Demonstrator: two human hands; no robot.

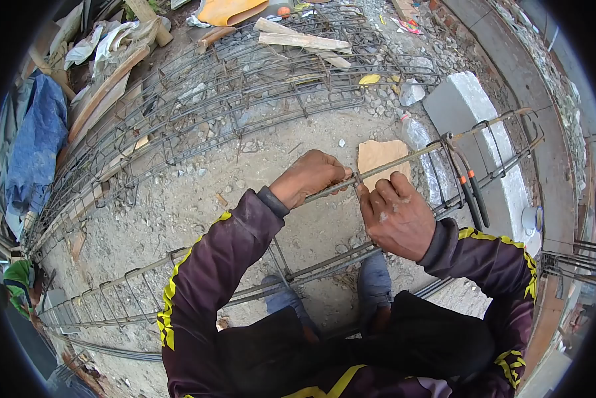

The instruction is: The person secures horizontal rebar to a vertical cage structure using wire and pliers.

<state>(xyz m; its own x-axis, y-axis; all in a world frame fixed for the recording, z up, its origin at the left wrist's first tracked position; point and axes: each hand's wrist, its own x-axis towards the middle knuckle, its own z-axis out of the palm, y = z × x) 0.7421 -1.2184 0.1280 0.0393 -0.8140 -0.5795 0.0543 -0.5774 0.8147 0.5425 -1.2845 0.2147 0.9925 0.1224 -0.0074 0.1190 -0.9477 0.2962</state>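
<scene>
At the steel bar (407, 158), your left hand (314, 174) pinches it, your right hand (398, 219) meets the crosspiece (358, 178), grip unclear; positioning seems underway, next needing steady fingertips.

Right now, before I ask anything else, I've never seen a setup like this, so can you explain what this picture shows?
There's no robot: these are a person's bare hands, seen in a single picture from a camera on their head, looking forward and down. The left hand grips a steel bar of a long cage. The right hand has its fingers at the same bar; whether they pinch anything is too small to tell. Pliers, or a similar tool, hang on the cage. On the gritty ground beyond lie cardboard, a plastic bottle and more steel framework.
</scene>
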